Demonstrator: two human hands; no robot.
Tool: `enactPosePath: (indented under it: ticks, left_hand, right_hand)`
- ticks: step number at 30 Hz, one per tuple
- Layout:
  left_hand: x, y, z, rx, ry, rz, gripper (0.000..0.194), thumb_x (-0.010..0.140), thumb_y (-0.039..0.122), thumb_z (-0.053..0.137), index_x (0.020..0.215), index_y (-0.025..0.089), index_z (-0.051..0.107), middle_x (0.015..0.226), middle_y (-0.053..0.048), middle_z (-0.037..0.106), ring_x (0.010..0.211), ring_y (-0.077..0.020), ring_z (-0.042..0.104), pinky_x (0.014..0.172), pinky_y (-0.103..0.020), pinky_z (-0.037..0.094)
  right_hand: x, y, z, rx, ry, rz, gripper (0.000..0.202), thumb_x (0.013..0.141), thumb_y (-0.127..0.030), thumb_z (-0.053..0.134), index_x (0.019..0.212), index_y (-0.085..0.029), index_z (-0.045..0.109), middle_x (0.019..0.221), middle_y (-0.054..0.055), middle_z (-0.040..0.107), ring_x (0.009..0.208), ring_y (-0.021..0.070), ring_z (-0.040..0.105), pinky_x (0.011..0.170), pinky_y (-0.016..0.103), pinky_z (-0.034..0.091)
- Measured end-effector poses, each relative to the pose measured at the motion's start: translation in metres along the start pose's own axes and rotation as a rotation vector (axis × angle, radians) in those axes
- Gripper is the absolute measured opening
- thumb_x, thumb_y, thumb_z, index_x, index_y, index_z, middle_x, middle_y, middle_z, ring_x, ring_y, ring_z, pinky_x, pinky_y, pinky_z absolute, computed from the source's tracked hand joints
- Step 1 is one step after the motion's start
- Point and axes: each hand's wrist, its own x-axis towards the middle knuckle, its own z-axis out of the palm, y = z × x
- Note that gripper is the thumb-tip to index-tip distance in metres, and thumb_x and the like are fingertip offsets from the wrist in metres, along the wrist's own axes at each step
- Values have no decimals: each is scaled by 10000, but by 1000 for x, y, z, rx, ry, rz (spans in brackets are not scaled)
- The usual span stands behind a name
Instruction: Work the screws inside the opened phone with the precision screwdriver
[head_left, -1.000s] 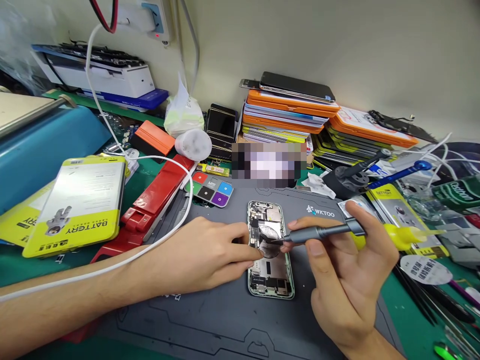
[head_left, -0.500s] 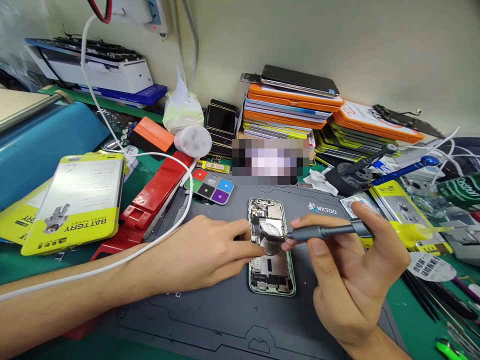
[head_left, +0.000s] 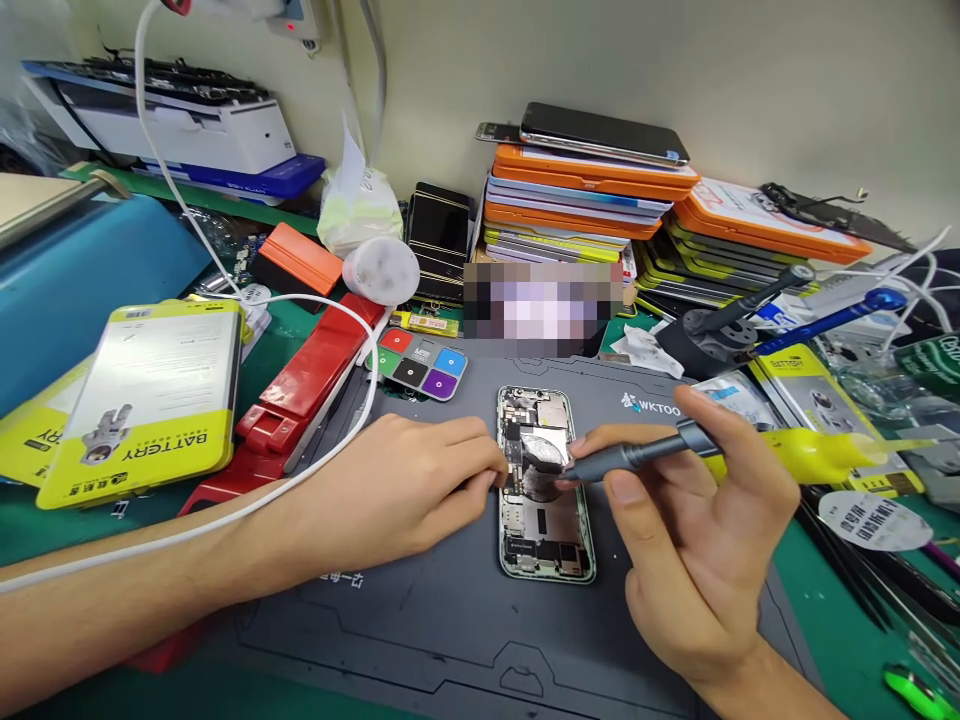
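Far left to near left: white cable (head_left: 140,85) runs over left forearm; slack best kept from tugging. Left hand (head_left: 405,485): fingertips bunched at opened phone's (head_left: 544,540) left edge; cannot tell if anything is pinched. Phone centre, flat on dark mat (head_left: 390,640), near end toward person. Light bracing there would steady frame. Right: right hand (head_left: 697,540) pinches grey driver (head_left: 645,455) between thumb and fingers, low slant, working end over phone's middle. Gentle pressure, shallow reach seem wise near bare parts.
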Motion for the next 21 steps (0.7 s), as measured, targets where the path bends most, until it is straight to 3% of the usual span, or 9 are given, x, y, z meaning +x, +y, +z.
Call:
enactPosePath:
  ticks: [5, 9, 15, 21]
  left_hand:
    - [0, 0, 0, 17, 0, 32, 246, 1018, 262, 380, 1085, 217, 612, 1028, -6, 630, 849, -117, 635, 711, -252, 473]
    - [0, -1, 1, 13, -7, 37, 247, 1015, 254, 385, 1114, 225, 610, 1055, -6, 631, 877, -119, 642, 751, -252, 491]
    - [0, -2, 1, 28, -30, 18, 264, 1018, 264, 364, 1131, 249, 601, 1066, 30, 611, 880, -126, 644, 735, -292, 481]
    - [0, -2, 2, 31, -36, 23, 254, 1018, 259, 358, 1122, 250, 590, 1064, 36, 602, 870, -120, 635, 705, -293, 451]
  right_hand:
    - [-6, 4, -4, -41, -160, -80, 767, 837, 67, 524, 1526, -196, 310, 1110, 112, 587, 988, 190, 643, 764, 350, 623]
    - [-12, 10, -6, -100, -235, -114, 819, 818, 60, 564, 1546, -206, 301, 1241, 148, 575, 1103, 230, 632, 819, 382, 630]
    - [-15, 13, -7, -125, -254, -76, 815, 838, 47, 565, 1556, -216, 284, 1333, 174, 544, 1155, 236, 621, 942, 443, 602]
    - [-10, 10, -3, -126, -264, -93, 804, 838, 64, 550, 1547, -192, 271, 1273, 161, 556, 1138, 211, 613, 930, 409, 601]
